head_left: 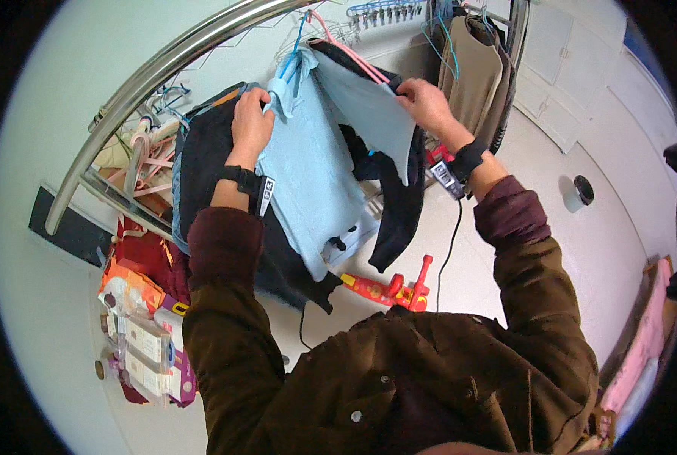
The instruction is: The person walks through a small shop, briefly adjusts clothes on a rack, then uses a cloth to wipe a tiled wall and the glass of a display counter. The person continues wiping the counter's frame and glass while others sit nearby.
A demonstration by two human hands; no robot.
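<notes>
A light blue shirt (308,152) hangs from the rail on a blue hanger (299,34). My left hand (253,127) is closed at its left shoulder, pinching the cloth. To the right, a black and light blue top (369,106) hangs on a pink hanger (354,57), its black sleeve (401,212) dangling. My right hand (426,105) is closed on this top's right shoulder, next to the end of the pink hanger. Both fingertips are partly hidden by cloth. Dark garments (217,152) hang close beside my left hand.
The curved metal rail (164,57) runs across the upper left. Beige clothes (475,72) hang at the upper right. A red toy scooter (391,288) lies on the floor below. Boxes and bags (145,334) stand lower left, and a small bin (579,193) is at the right.
</notes>
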